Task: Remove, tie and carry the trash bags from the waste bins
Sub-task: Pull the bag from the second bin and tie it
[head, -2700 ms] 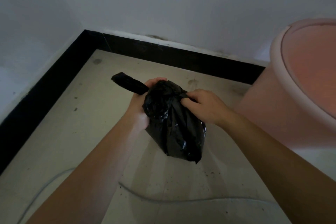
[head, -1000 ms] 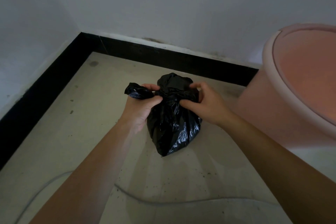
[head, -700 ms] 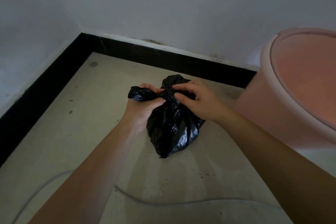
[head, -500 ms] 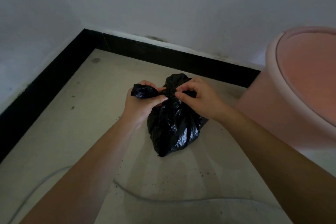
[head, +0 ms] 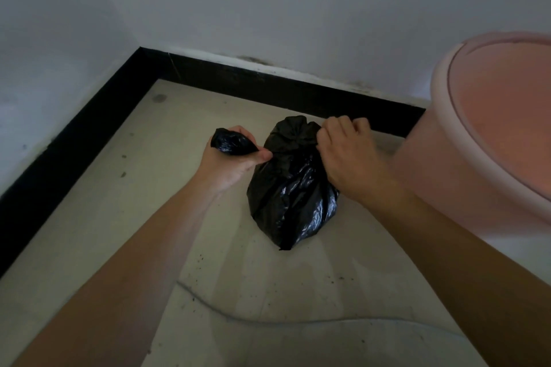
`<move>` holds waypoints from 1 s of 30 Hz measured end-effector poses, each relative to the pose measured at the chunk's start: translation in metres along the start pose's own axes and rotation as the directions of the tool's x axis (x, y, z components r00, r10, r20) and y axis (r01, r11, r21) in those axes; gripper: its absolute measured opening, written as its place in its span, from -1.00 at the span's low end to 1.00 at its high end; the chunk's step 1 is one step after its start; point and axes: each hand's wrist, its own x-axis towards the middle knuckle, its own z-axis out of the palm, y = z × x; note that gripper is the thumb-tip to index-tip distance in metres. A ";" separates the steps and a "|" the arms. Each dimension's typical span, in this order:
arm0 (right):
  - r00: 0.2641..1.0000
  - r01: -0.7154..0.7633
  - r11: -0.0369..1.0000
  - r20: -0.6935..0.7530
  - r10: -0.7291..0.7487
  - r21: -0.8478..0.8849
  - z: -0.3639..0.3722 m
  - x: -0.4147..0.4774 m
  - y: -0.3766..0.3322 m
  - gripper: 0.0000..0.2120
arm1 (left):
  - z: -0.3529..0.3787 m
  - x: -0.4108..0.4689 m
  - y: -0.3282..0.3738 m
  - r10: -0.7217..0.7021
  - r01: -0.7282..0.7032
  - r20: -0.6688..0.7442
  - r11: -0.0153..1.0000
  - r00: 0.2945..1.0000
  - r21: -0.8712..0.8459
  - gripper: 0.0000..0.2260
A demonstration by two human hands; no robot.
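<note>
A small, full black trash bag [head: 290, 197] hangs just above the pale floor in a room corner. Its neck is gathered into a knot at the top. My left hand [head: 229, 162] grips one loose end of the bag's neck, which sticks out to the left of my fist. My right hand [head: 347, 158] holds the other end on the right side of the knot, fingers curled over the plastic. The two ends are drawn apart. A pink waste bin [head: 489, 140] with a round lid stands at the right, close to my right forearm.
White walls meet in the corner, with a black skirting strip [head: 98, 125] along the floor [head: 119, 217]. A thin pale cable [head: 268, 319] snakes across the floor near me. Small dark specks lie scattered on the tiles.
My hands were close together at the bag's neck. They have since pulled apart sideways, the left end drawn left and the right end right, and the knot has tightened.
</note>
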 end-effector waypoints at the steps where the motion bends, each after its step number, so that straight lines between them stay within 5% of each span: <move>1: 0.999 -0.020 1.000 0.045 0.020 -0.011 -0.001 0.000 -0.001 -0.90 | 0.000 0.001 -0.001 -0.009 0.009 0.001 1.000 1.000 -0.004 -0.74; 5: 0.992 -0.095 0.985 0.096 0.082 0.145 0.000 0.003 -0.004 -0.70 | 0.003 0.003 -0.009 -0.038 0.035 0.051 0.998 0.998 0.056 -0.92; 8: 0.994 -0.100 0.980 0.048 0.093 0.173 0.005 0.003 0.000 -0.62 | 0.015 0.002 -0.014 -0.065 0.059 0.034 0.987 0.997 0.152 -0.81; 12: 0.955 0.029 0.999 0.296 -0.033 0.018 0.003 0.002 0.018 -0.76 | 0.022 0.008 -0.012 -0.081 0.088 -0.072 0.990 0.994 0.111 -0.83; 14: 0.909 -0.047 0.997 0.418 0.017 0.062 -0.001 -0.001 0.022 -0.67 | 0.019 0.012 -0.016 -0.138 0.146 -0.139 0.988 0.980 0.048 -0.84; 16: 0.918 -0.183 0.971 0.380 0.113 0.154 -0.002 -0.005 0.014 -0.74 | 0.017 0.013 -0.021 -0.190 0.199 -0.169 0.980 0.967 0.034 -0.84; 19: 0.841 -0.526 0.783 0.337 0.423 0.331 0.002 -0.005 0.005 -0.69 | 0.016 0.017 -0.017 -0.282 0.284 -0.158 0.959 0.946 -0.014 -0.75; 21: 0.705 -0.709 0.546 0.447 0.551 0.446 0.010 -0.006 0.003 -0.60 | 0.017 0.015 -0.017 -0.346 0.347 -0.116 0.938 0.931 -0.010 -0.56; 23: 0.538 -0.836 0.236 0.658 0.527 0.495 0.014 -0.012 -0.001 -0.38 | 0.022 0.009 -0.018 -0.394 0.395 -0.057 0.919 0.917 -0.002 -0.40; 25: 0.445 -0.873 0.030 0.770 0.457 0.487 0.021 -0.017 -0.005 -0.22 | 0.030 0.002 -0.018 -0.464 0.465 0.033 0.884 0.885 -0.038 -0.32; 27: 0.453 -0.851 -0.081 0.804 0.386 0.518 0.027 -0.022 -0.009 -0.18 | 0.038 0.002 -0.024 -0.529 0.546 0.146 0.827 0.836 -0.135 -0.27; 30: 0.607 -0.741 -0.120 0.735 0.302 0.661 0.037 -0.031 -0.019 -0.21 | 0.047 0.002 -0.029 -0.516 0.565 0.242 0.794 0.822 -0.225 -0.20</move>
